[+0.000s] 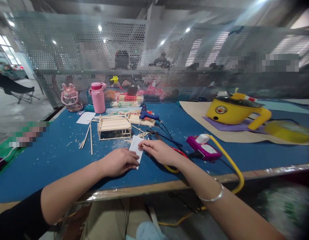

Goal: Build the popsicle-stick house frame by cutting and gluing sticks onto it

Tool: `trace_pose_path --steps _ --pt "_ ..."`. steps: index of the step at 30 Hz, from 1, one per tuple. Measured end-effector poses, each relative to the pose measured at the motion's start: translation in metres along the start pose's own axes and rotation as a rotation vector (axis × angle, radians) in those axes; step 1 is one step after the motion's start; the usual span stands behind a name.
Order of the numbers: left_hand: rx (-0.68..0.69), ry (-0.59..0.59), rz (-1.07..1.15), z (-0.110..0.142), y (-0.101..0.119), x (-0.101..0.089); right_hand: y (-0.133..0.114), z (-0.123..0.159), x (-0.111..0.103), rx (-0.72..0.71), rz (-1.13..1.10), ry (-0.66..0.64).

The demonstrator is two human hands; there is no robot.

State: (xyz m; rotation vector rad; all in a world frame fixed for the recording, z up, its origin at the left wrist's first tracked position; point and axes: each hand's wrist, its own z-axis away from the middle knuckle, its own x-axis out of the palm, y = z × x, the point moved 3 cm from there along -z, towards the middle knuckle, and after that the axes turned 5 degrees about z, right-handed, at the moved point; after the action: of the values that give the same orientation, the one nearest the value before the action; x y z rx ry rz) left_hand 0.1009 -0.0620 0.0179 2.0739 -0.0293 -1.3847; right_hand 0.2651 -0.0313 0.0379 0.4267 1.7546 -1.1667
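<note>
A small piece of white paper (135, 142) lies at the table's front, between my two hands. My left hand (119, 161) holds its lower left side, fingers bent over it. On the right edge, the fingers of my right hand (158, 151) are pinched together at the paper. Just behind stands a small frame built of wooden sticks (114, 124), with a second stick piece (146, 120) to its right. A blue glue gun (147, 115) rests by that second piece. Pliers with dark handles (166, 136) lie behind my right hand.
Loose sticks (91, 140) and a white sheet (85, 117) lie at left. A pink bottle (97, 100) and a clear pink jug (70, 100) stand behind. At right are a purple power strip (203, 148) with a yellow cable (229, 160) and a yellow electric pot (231, 111).
</note>
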Motion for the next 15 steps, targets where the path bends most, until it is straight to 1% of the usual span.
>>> trace_pose_path --steps 2,3,4,5,7,8,9,10,12,14,15 --pt "0.004 0.006 -0.007 0.001 0.000 0.000 0.002 -0.002 -0.004 0.044 0.059 0.149" --pt "-0.002 0.027 -0.017 0.001 0.000 0.000 0.002 -0.003 -0.005 0.069 0.061 0.195" --pt "-0.027 0.065 -0.039 0.001 0.001 0.000 0.002 -0.003 -0.004 0.081 0.036 0.197" --pt "-0.082 0.123 -0.076 0.001 0.001 -0.001 0.001 -0.004 -0.001 0.078 -0.008 0.158" --pt "-0.274 0.261 -0.186 0.000 0.000 -0.002 -0.001 -0.006 0.004 0.063 -0.089 0.082" --pt "-0.385 0.318 -0.246 0.000 -0.001 -0.003 -0.002 -0.008 0.004 0.067 -0.120 0.096" --pt "-0.479 0.351 -0.294 -0.001 -0.002 -0.003 -0.001 -0.009 0.003 0.085 -0.152 0.146" --pt "-0.545 0.359 -0.324 -0.003 -0.003 -0.003 0.001 -0.010 0.001 0.111 -0.193 0.215" --pt "-0.602 0.331 -0.318 -0.008 -0.005 -0.002 0.006 -0.012 -0.005 0.153 -0.311 0.330" --pt "-0.616 0.319 -0.247 -0.012 -0.009 -0.001 0.010 -0.012 -0.010 0.157 -0.400 0.361" --pt "-0.622 0.327 -0.199 -0.014 -0.011 0.000 0.012 -0.011 -0.013 0.151 -0.406 0.367"
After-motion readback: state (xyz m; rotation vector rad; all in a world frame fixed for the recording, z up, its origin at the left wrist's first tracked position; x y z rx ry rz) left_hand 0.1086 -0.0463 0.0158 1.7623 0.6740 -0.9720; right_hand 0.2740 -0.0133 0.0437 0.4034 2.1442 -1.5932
